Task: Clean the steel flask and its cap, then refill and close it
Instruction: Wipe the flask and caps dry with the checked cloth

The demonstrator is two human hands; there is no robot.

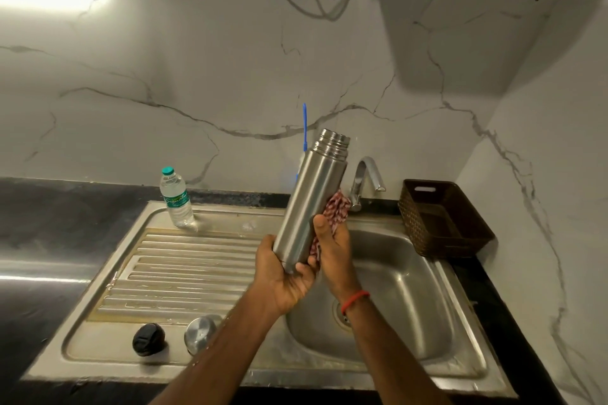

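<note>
The left hand (283, 276) grips the bottom of the tall shiny steel flask (312, 197), tilted over the steel sink (411, 289). The right hand (332, 246) holds a red-and-white cloth (337, 207) against its side.

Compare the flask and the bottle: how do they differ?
The flask is opaque steel; the bottle is clear plastic, labelled. The flask is uncapped; the bottle wears a green cap. The flask is tilted, gripped by the left hand; the bottle stands on the sink. Both are slim cylinders.
</note>
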